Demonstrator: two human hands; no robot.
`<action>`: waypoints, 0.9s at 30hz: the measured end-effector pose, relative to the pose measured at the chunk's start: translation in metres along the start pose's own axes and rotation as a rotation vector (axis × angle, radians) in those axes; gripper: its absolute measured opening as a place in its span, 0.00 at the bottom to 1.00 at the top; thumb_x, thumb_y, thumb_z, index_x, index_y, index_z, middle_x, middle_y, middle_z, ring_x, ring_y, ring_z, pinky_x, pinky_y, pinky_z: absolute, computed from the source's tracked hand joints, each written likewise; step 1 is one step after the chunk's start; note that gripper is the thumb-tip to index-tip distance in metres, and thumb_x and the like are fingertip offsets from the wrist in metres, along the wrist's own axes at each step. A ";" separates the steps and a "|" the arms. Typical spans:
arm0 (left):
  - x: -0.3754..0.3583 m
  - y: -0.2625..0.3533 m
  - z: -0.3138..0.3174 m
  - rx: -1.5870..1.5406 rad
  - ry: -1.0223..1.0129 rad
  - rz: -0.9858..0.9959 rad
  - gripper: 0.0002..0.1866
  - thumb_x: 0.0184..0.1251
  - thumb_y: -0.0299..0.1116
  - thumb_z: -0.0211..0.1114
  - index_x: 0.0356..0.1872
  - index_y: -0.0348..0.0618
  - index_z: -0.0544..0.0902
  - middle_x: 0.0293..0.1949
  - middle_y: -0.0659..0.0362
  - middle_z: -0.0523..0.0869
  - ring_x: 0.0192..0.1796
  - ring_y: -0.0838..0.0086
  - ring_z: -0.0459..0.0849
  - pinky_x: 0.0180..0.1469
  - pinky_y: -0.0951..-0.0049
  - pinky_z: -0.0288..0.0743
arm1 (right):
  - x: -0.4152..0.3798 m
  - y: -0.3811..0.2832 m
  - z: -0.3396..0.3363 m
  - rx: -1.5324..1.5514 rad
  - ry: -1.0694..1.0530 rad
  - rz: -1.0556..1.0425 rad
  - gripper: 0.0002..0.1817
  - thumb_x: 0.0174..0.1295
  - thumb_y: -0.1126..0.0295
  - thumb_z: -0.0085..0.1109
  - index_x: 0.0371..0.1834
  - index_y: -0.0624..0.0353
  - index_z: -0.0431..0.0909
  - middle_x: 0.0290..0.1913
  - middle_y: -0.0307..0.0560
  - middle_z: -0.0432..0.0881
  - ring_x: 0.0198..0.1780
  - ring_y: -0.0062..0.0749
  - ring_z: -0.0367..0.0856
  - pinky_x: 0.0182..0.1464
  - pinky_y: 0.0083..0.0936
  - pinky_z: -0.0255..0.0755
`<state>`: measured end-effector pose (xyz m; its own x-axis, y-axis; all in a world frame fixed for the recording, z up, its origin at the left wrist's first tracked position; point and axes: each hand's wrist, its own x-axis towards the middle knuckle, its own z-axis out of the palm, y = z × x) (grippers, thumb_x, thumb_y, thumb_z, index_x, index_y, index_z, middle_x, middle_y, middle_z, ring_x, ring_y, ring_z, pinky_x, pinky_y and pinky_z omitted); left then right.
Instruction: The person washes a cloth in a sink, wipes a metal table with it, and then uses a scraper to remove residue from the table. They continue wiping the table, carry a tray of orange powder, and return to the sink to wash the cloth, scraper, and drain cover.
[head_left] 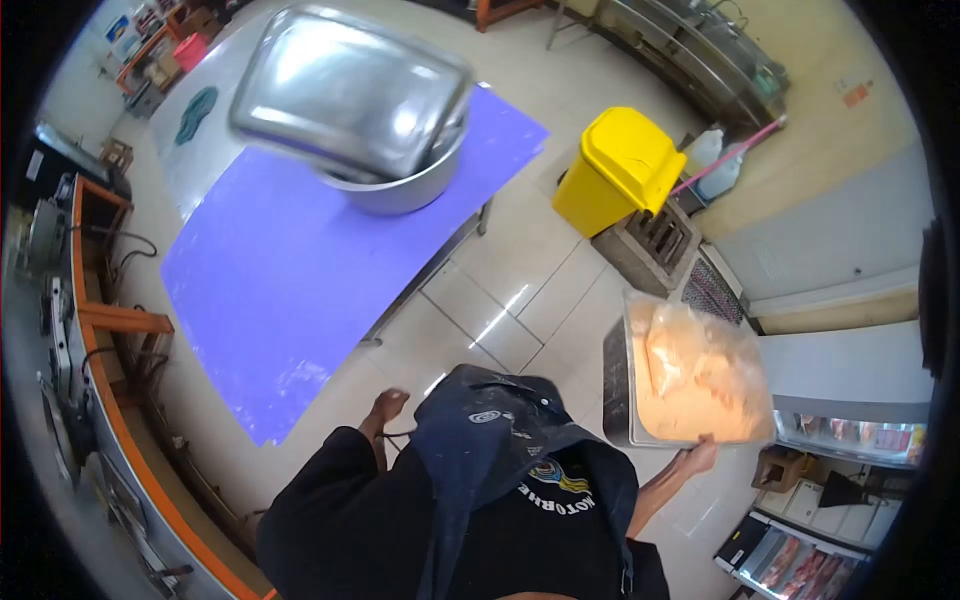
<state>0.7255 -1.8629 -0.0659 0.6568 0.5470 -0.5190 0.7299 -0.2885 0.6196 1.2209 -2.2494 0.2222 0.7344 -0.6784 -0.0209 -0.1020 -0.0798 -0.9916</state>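
Observation:
At the right, a deep rectangular metal pan (pixel 617 395) holds a pale orange powdery or doughy mass (pixel 700 400). Clear plastic (pixel 672 350) lies over its contents. My right hand (pixel 703 456) is closed on the near edge of that pan, which hangs beside my body above the floor. Left of my dark apron (pixel 480 430), my left hand (pixel 388 405) is in the air near the purple table edge. Its fingers look loosely curled, and I see nothing in them.
The purple-topped table (pixel 290 280) bears a round metal pot (pixel 400 193) with a rectangular metal pan (pixel 350 85) tilted on it. A yellow bin (pixel 625 160) stands beyond the tiled floor. Orange-framed equipment (pixel 125 400) lines the left; a display case (pixel 850 440) is at right.

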 end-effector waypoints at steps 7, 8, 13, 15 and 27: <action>0.101 0.077 -0.014 -0.064 -0.186 -0.572 0.22 0.63 0.52 0.53 0.42 0.45 0.83 0.36 0.48 0.86 0.47 0.53 0.82 0.52 0.59 0.73 | 0.041 -0.079 0.202 0.262 -0.501 0.036 0.10 0.38 0.82 0.50 0.28 0.69 0.69 0.30 0.45 0.75 0.31 0.28 0.72 0.33 0.26 0.67; 0.096 0.074 0.002 -0.067 -0.164 -0.597 0.22 0.63 0.51 0.53 0.45 0.45 0.82 0.39 0.47 0.85 0.48 0.53 0.82 0.52 0.59 0.73 | 0.052 -0.085 0.236 0.308 -0.582 0.068 0.12 0.39 0.82 0.50 0.31 0.70 0.69 0.31 0.46 0.76 0.32 0.29 0.74 0.34 0.25 0.68; 0.051 0.122 0.077 0.272 -0.360 -0.092 0.30 0.59 0.48 0.61 0.61 0.46 0.72 0.39 0.45 0.85 0.46 0.54 0.83 0.48 0.55 0.76 | 0.075 -0.118 0.439 -0.027 -0.890 -0.026 0.14 0.44 0.83 0.50 0.37 0.69 0.73 0.35 0.43 0.79 0.34 0.29 0.77 0.37 0.23 0.71; 0.034 0.181 0.097 -0.189 -0.284 -0.557 0.30 0.59 0.49 0.60 0.61 0.47 0.72 0.40 0.46 0.84 0.46 0.55 0.82 0.48 0.55 0.76 | 0.050 -0.129 0.521 -0.003 -1.053 -0.123 0.15 0.44 0.80 0.51 0.39 0.69 0.76 0.30 0.40 0.78 0.30 0.24 0.74 0.35 0.22 0.68; 0.291 0.363 0.077 -0.986 0.220 -0.945 0.32 0.60 0.51 0.60 0.63 0.49 0.69 0.47 0.50 0.82 0.48 0.58 0.80 0.48 0.54 0.74 | -0.171 -0.084 0.890 -0.042 -1.681 -0.108 0.11 0.44 0.85 0.52 0.33 0.66 0.77 0.31 0.41 0.81 0.28 0.21 0.77 0.30 0.20 0.72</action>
<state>1.1967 -1.8691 -0.0374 -0.1180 0.3597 -0.9256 0.3820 0.8768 0.2921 1.7012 -1.4762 0.1950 0.5871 0.8047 -0.0885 -0.0029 -0.1073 -0.9942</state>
